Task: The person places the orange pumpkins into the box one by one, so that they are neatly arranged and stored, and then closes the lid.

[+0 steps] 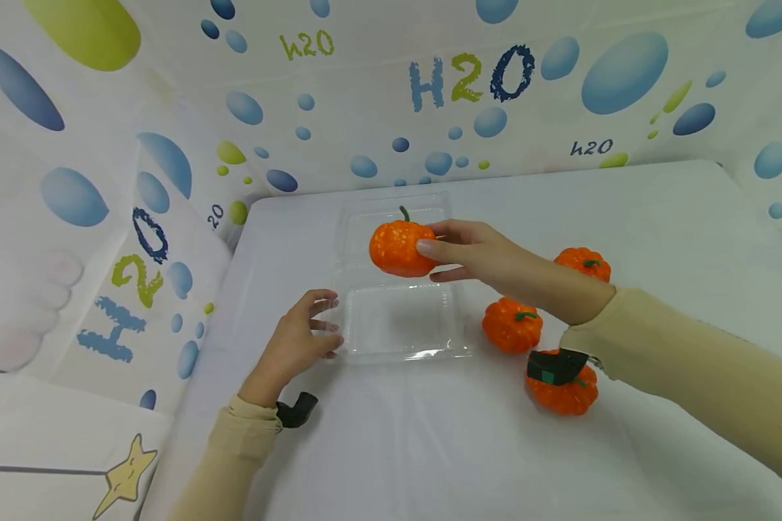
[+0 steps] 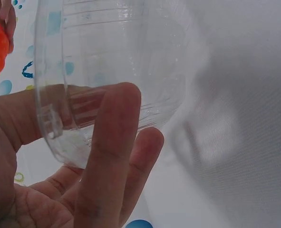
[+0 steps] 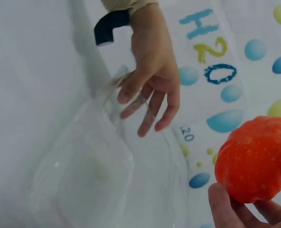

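Note:
My right hand (image 1: 465, 250) holds a small orange toy pumpkin (image 1: 400, 248) with a green stem, thumb and fingers on its right side. In the head view the pumpkin overlaps the far half of a clear plastic clamshell box (image 1: 397, 354), which lies unfolded on the table. Beside the box's left edge is my left hand (image 1: 305, 329), fingers loosely bent and spread, fingertips right at the rim. In the left wrist view the clear wall passes between the thumb and the fingers (image 2: 114, 147). The right wrist view shows the held pumpkin (image 3: 254, 159) off to one side of the box.
Three more orange pumpkins sit right of the box: one farther back (image 1: 583, 262), one in the middle (image 1: 512, 325) and one nearer (image 1: 563, 394), partly hidden by the right wrist's black strap piece. A white cloth covers the table (image 1: 378, 449). Patterned curtains (image 1: 378, 94) hang behind and left.

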A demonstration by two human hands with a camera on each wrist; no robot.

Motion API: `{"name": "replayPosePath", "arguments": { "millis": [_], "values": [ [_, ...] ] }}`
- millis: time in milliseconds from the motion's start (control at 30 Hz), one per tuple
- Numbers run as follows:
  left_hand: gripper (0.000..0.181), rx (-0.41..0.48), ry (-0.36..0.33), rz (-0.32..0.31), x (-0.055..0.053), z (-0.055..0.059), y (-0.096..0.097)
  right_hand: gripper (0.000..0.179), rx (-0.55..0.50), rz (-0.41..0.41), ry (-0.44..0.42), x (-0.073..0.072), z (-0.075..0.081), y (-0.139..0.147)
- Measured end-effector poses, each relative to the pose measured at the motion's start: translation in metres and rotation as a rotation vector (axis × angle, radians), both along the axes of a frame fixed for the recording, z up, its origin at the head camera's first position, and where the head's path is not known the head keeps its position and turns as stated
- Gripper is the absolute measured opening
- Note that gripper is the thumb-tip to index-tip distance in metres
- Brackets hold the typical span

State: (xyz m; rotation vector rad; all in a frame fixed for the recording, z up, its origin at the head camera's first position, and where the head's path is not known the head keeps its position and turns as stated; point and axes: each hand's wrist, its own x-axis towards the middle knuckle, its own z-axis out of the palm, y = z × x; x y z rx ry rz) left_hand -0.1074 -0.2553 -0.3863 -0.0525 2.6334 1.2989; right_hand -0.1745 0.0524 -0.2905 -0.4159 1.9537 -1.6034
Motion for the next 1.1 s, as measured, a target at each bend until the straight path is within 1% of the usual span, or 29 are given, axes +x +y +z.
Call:
{"name": "replayPosePath", "arguments": {
  "millis": [133, 233, 400, 600, 800, 1100],
  "values": [
    [0.066, 0.008, -0.004, 0.005, 0.0, -0.001, 0.0, 0.058, -0.013, -0.014, -0.055, -0.006, -0.001, -0.019],
    [0.064, 0.004, -0.01, 0.009, 0.0, -0.001, 0.0, 0.06, 0.004, -0.03, -0.095, -0.01, -0.006, -0.031],
    [0.06, -0.004, -0.017, 0.019, 0.0, -0.001, -0.001, 0.059, 0.053, -0.036, -0.161, -0.016, -0.018, -0.05],
    [0.06, 0.007, -0.032, 0.023, 0.0, -0.001, 0.0, 0.059, 0.068, -0.024, -0.232, -0.019, -0.037, -0.062],
    [0.059, 0.014, -0.034, 0.024, -0.001, 0.0, 0.001, 0.058, 0.098, 0.0, -0.255, -0.021, -0.053, -0.068],
    [0.058, 0.015, -0.039, 0.025, -0.001, 0.0, 0.0, 0.056, 0.108, 0.029, -0.282, -0.02, -0.069, -0.074]
  ]
}}
